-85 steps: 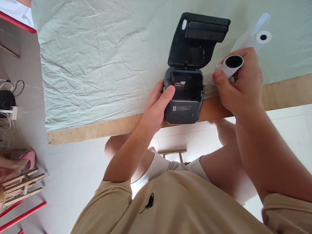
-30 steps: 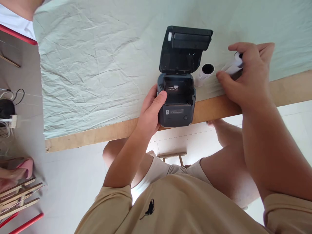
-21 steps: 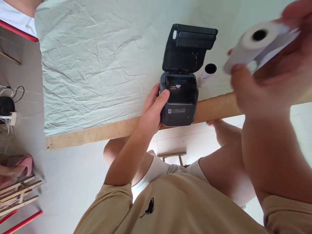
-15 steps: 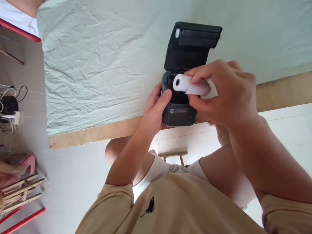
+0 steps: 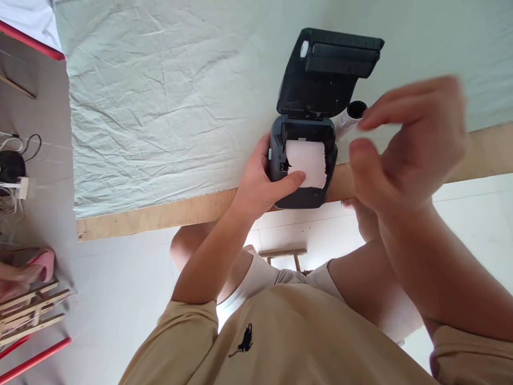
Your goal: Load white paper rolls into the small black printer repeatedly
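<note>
A small black label printer (image 5: 302, 200) lies at the table's front edge, its lid (image 5: 310, 91) swung up. A white paper roll (image 5: 306, 152) sits in the compartment, its loose end over the front of the body. My left hand (image 5: 262, 182) grips the printer's left side, thumb pressed on the paper. To the right, my right hand (image 5: 412, 139) is raised and blurred, thumb and fingers apart, with nothing visible between them. Near its fingertips is a pale cylinder (image 5: 347, 120) with a dark hollow end, just right of the printer and partly hidden by it.
A wrinkled pale green cloth (image 5: 160, 107) covers the table, whose wooden edge (image 5: 160, 218) faces me. On the left are cables (image 5: 12, 195), a wooden rack (image 5: 34, 310), red bars (image 5: 40, 361) and a person's foot in a pink slipper (image 5: 44, 263).
The paper roll has gone from my right hand into the printer's compartment. That hand has let go and moved right. My left thumb has shifted onto the paper. The pale cylinder now shows.
</note>
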Tool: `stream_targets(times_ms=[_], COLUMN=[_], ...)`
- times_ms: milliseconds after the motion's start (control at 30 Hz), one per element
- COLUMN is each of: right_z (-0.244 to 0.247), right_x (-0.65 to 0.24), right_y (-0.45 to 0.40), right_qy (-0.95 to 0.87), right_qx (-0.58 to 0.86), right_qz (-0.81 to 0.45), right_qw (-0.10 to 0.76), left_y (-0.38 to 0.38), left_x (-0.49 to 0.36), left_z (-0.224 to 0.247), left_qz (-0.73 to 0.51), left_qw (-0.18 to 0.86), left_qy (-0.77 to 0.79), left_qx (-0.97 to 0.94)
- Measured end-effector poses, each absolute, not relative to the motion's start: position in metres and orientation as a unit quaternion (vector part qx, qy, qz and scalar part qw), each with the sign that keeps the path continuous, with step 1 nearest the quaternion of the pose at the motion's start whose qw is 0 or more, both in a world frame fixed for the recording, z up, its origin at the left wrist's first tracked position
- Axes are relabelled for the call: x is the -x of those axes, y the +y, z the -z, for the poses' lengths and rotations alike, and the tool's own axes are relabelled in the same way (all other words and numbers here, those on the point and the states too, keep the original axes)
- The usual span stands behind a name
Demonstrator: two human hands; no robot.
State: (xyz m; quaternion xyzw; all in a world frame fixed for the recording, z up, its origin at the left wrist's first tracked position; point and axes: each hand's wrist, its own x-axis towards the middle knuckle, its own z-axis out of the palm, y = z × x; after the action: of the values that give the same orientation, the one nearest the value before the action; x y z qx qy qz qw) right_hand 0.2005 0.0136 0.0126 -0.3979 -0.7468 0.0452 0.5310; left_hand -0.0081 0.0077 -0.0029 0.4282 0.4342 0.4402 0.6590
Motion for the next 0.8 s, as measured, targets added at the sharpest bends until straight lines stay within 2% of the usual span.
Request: stream_targets(times_ms=[167, 333, 433, 600, 800], right_z=[-0.020, -0.023, -0.015, 0.002, -0.007], right_x=[-0.208, -0.203, -0.201, -0.205, -0.205], right_y=[0.022, 0.004, -0.004, 0.001, 0.001], right_qy=[-0.758, -0.672, -0.652, -0.650, -0.634], right_qx=[0.449, 0.497, 0.492, 0.496, 0.526], right_qz=[-0.055, -0.065, -0.133, -0.348, -0.427], right_qw=[0.469, 0.544, 0.561, 0.458, 0.373], left_y=[0.009, 0.008, 0.008, 0.006, 0.007], left_x=[0.010, 0.012, 0.012, 0.012, 0.013], left_z=[0.006, 0.009, 0.008, 0.007, 0.009], left_qz=[-0.456, -0.449, -0.447, -0.461, -0.441], left_qw=[0.636, 0.626, 0.630, 0.659, 0.666], left_qy=[0.421, 0.426, 0.425, 0.400, 0.416], left_qx=[-0.459, -0.474, -0.472, -0.439, -0.436])
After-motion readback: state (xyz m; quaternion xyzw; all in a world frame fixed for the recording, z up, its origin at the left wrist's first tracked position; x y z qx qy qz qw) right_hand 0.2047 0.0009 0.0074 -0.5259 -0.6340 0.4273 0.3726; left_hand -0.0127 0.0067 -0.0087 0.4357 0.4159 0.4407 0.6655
